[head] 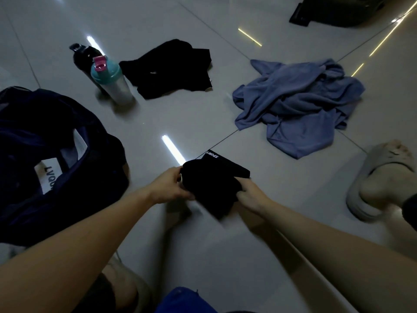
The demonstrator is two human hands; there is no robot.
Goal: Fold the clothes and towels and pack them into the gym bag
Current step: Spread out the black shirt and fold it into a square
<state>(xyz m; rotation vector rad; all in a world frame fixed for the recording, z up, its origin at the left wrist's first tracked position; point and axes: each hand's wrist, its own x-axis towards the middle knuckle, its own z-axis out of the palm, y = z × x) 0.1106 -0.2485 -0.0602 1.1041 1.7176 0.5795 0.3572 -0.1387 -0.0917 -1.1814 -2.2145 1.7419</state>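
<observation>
Plainly both hands are busy with one piece: the left hand (171, 187) pinches the left edge of a small black garment with a white-lettered waistband (212, 188), and the right hand (250, 195) has its fingers curled into the lower right edge, so the cloth sits bunched between them, seemingly lifted just off the glossy pale tiled floor (203, 114). It looks only partly folded, the waistband sticking out at the top and the lower part blurred. To the left, near the left forearm, lies the dark navy fabric gym bag (56, 154), slumped and open at the top with white tags showing. Further out on the floor stand a clear shaker bottle with a teal lid and pink cap (110, 80) and a black bottle (82, 56) just behind it; beside them lies a crumpled black cloth (171, 68), and well to the right a rumpled grey-blue towel or top (297, 105), neither folded yet. A foot in a grey slide sandal (379, 177) rests at the right edge. The risk from here, as I judge it, is that the thin, slippery cloth springs open once one hand lets go to carry it across, or that the sagging bag mouth catches the bundle and undoes the fold on the way in
</observation>
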